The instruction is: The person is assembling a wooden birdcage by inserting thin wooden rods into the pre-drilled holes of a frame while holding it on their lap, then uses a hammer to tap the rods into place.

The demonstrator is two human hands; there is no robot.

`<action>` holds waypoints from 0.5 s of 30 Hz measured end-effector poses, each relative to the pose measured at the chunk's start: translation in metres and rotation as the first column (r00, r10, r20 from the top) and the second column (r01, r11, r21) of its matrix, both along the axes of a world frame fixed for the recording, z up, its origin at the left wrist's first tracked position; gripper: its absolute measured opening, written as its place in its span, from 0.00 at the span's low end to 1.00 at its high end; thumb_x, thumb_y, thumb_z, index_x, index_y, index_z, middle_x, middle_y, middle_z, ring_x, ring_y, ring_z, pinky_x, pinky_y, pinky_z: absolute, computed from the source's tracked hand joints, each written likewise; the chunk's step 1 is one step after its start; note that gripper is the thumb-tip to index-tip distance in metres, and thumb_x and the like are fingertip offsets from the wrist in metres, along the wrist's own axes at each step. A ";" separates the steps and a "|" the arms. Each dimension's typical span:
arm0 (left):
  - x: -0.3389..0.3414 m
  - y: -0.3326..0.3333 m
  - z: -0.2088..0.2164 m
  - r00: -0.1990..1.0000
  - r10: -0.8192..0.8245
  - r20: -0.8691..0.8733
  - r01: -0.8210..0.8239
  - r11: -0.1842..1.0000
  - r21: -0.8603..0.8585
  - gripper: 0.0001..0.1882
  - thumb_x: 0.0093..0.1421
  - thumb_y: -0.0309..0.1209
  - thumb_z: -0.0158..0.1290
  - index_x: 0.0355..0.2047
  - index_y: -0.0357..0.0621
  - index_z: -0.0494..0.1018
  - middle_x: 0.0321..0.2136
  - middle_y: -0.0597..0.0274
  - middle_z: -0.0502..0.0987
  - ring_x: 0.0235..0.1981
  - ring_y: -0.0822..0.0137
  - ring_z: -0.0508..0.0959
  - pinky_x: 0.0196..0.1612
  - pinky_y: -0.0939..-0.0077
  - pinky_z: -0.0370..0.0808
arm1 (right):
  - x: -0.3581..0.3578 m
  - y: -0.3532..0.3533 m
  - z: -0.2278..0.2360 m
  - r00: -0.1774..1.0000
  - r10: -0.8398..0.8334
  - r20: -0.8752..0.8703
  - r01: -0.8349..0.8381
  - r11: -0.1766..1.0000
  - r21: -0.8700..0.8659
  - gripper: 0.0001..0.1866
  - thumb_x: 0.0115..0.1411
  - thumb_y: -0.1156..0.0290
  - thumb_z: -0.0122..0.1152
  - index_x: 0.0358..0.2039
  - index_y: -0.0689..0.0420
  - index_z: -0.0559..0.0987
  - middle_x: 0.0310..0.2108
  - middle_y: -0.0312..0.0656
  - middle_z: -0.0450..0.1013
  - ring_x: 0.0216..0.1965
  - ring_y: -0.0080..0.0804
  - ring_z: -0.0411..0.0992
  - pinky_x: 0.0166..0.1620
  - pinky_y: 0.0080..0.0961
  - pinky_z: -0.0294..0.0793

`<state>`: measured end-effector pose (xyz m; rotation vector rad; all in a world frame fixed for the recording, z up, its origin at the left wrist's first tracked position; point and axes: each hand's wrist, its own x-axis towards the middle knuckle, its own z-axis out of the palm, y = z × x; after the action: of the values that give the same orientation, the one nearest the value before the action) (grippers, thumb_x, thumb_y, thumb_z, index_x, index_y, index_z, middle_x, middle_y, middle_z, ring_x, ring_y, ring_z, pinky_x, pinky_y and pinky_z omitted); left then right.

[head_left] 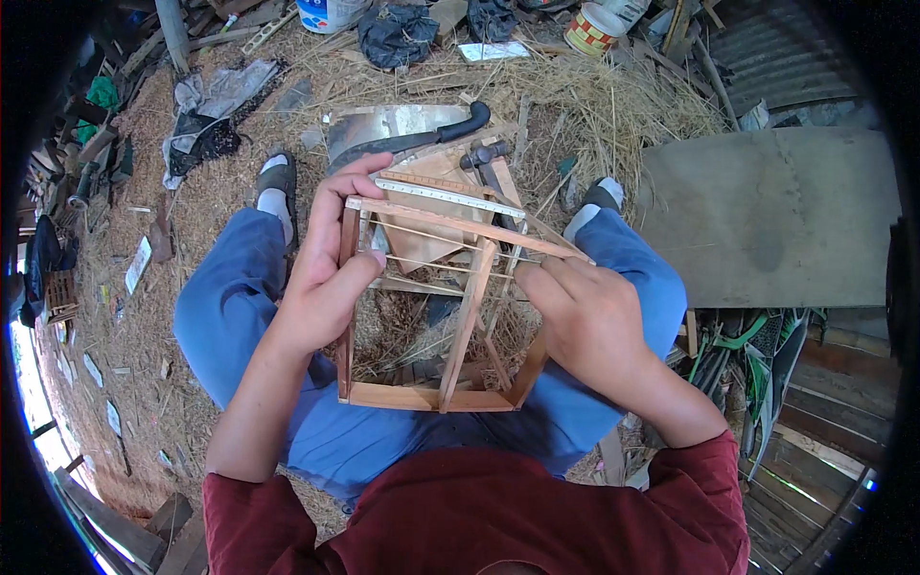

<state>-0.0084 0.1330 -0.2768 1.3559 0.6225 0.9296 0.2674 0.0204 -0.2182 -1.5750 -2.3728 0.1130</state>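
Currently, the wooden frame [467,326] is sitting between both hands; the left hand [321,292] is clasping its upper left corner, the right hand [592,314] pinching its upper right. Ideally, both are bracing evenly, sparing its thin rods [426,263].

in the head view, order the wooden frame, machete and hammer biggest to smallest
1. Wooden frame, though it is held nearer the camera
2. Machete
3. Hammer, judged by its visible part; the handle is partly hidden
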 end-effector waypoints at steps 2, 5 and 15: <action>0.005 -0.002 0.001 0.999 0.019 0.028 -0.018 1.000 -0.019 0.28 0.62 0.21 0.49 0.63 0.45 0.64 0.76 0.47 0.60 0.80 0.55 0.57 0.81 0.58 0.49 | 0.000 -0.002 0.002 1.000 -0.005 0.027 0.006 1.000 -0.031 0.15 0.54 0.74 0.64 0.44 0.54 0.79 0.31 0.39 0.74 0.33 0.42 0.80 0.35 0.42 0.79; 0.011 -0.004 -0.001 0.997 0.063 0.046 -0.061 0.997 -0.046 0.22 0.67 0.34 0.48 0.61 0.44 0.67 0.74 0.45 0.65 0.80 0.53 0.58 0.81 0.55 0.49 | 0.001 -0.003 0.003 0.999 -0.037 0.037 0.041 0.994 -0.097 0.15 0.54 0.73 0.64 0.44 0.54 0.79 0.30 0.40 0.74 0.33 0.43 0.79 0.34 0.43 0.79; 0.026 -0.019 0.005 0.994 0.110 -0.026 -0.112 0.991 -0.076 0.18 0.75 0.42 0.44 0.50 0.39 0.70 0.51 0.54 0.73 0.63 0.59 0.70 0.74 0.60 0.58 | 0.019 -0.014 -0.004 0.998 0.014 -0.055 -0.021 0.992 -0.126 0.15 0.55 0.78 0.63 0.44 0.56 0.77 0.31 0.43 0.75 0.33 0.49 0.81 0.34 0.45 0.80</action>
<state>0.0180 0.1144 -0.2722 1.2738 0.7492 0.9712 0.2869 0.0066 -0.2218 -1.5860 -2.3798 0.3111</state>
